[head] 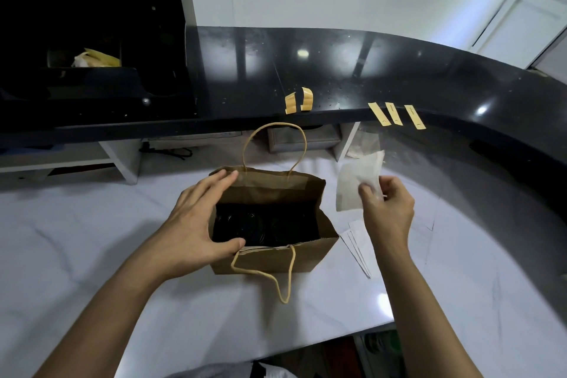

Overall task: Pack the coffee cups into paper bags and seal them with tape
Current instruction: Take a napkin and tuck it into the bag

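At frame centre our paper bag (270, 258) stands upright, mouth up, long axis left-right on the white bench (92, 239); left hand (196, 221) holds its rim, right hand (388, 209) pinches a napkin (352, 184). Black counter (337, 70) behind.

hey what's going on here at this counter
A person is packing a brown paper bag standing on a white marble counter. The left hand holds the bag's mouth open; dark-lidded cups sit inside. The right hand pinches a thin white paper napkin beside the bag. Tan tape strips hang ready on the black ledge. The bag is not yet sealed.
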### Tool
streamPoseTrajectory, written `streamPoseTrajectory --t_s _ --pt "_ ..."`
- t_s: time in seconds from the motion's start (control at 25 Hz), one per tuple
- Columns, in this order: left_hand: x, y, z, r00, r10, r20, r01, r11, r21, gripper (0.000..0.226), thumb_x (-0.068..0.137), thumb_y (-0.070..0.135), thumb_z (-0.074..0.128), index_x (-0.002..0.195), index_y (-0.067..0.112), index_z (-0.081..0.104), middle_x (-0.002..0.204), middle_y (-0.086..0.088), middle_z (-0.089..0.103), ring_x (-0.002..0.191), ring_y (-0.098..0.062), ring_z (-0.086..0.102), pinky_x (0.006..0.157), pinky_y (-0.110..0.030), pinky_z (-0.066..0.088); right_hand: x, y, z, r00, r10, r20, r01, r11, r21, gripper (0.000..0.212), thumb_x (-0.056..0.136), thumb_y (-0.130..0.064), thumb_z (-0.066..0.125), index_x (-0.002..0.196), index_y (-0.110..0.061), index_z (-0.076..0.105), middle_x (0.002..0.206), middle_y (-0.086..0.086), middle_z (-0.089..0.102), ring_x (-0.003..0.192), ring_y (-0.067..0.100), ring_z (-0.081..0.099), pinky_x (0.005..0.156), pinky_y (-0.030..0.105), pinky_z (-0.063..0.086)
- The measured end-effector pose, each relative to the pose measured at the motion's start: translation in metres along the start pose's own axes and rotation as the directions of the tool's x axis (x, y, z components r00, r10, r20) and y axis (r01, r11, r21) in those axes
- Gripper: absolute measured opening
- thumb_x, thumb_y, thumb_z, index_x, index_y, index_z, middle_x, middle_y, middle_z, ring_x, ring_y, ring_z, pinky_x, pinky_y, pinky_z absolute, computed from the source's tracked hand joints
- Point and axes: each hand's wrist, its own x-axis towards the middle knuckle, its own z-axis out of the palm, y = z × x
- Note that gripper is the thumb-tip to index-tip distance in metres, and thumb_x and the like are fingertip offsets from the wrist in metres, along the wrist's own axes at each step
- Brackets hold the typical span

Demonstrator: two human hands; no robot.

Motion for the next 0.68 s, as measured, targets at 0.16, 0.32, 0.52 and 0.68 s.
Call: streamPoseTrajectory --t_s 0.16,0.32,0.52,0.68 --pt "-0.001 -0.001 -0.001 1.0 -0.018 0.001 0.018 1.0 -0.003 0.107 0.075 0.048 0.08 0.152 0.055 0.007 0.16 0.03 0.005 0.147 -0.002 0.006 0.118 -0.037 0.022 -0.021 -0.045 0.006 0.965 -0.262 0.01 0.253 0.941 0.226 0.013 0.091 -0.013 0.072 0.093 -0.017 0.061 0.091 -0.007 0.069 0.087 0.008 0.068 0.071 0.021 0.057" --pt "-0.004 -0.003 -0.003 1.0 -0.029 0.0 0.029 1.0 -0.01 0.107 0.075 0.049 0.079 0.152 0.055 0.005 0.16 0.03 0.003 0.146 0.0 0.004 0.119 -0.039 0.022 -0.045 -0.064 0.017 0.807 -0.565 0.17 0.537 0.823 0.187 0.019 0.085 -0.001 0.073 0.091 -0.015 0.062 0.088 -0.009 0.065 0.084 0.011 0.063 0.07 0.021 0.051" --pt "-0.007 -0.005 -0.006 0.999 -0.048 -0.013 0.048 0.999 -0.001 0.11 0.075 0.048 0.081 0.153 0.05 0.004 0.16 0.027 0.003 0.147 -0.004 0.004 0.118 -0.04 0.023 -0.052 -0.061 0.037 0.49 -0.61 0.623 0.746 0.663 0.061 0.023 0.075 -0.004 0.071 0.09 -0.022 0.068 0.088 -0.012 0.066 0.087 0.014 0.061 0.075 0.036 0.052" --pt "-0.012 -0.009 -0.007 0.998 -0.048 -0.028 0.048 0.999 -0.016 0.11 0.073 0.045 0.082 0.154 0.051 0.007 0.16 0.029 0.005 0.147 -0.002 0.005 0.119 -0.036 0.021 -0.053 -0.069 0.056 0.305 -0.352 0.885 0.838 0.541 -0.074 0.021 0.077 -0.008 0.068 0.09 -0.025 0.068 0.091 -0.01 0.069 0.088 0.014 0.063 0.075 0.038 0.052"
